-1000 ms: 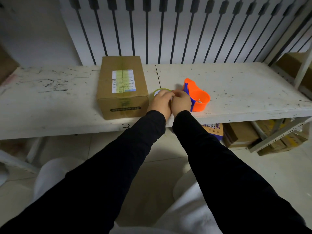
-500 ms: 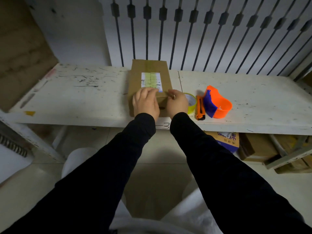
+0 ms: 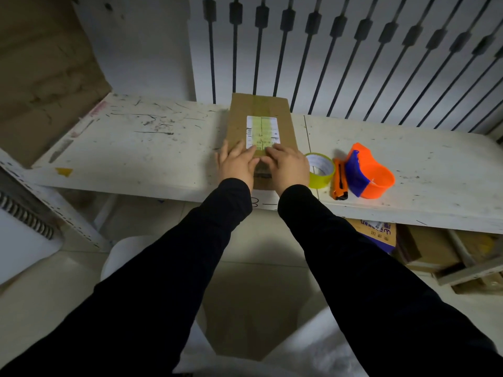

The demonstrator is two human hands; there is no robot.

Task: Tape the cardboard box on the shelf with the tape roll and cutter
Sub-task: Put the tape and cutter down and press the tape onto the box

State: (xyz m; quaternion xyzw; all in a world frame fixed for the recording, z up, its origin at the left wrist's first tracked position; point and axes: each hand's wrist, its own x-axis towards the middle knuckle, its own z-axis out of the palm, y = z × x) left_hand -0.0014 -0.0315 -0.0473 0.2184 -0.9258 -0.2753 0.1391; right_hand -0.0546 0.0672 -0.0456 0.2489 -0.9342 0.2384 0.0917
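Observation:
A brown cardboard box [image 3: 259,110] with a white label and a yellowish tape strip along its top lies on the white shelf [image 3: 141,153]. My left hand [image 3: 237,161] and my right hand [image 3: 289,165] both lie flat on the near end of the box top, fingers straight and pressing down. Just right of the box sits a yellow tape roll [image 3: 321,170], untouched. Beside the roll lies an orange cutter [image 3: 339,183], and further right an orange and blue tape dispenser [image 3: 367,175].
A white wall with black vertical bars [image 3: 334,55] backs the shelf. Cardboard boxes [image 3: 424,248] and a blue-printed carton [image 3: 377,232] sit on the floor under the shelf at right. A brown board [image 3: 40,77] leans at left.
Both hands left the tape roll and moved left onto the box. They have since flattened out on its near top edge. My view shifted left and closer.

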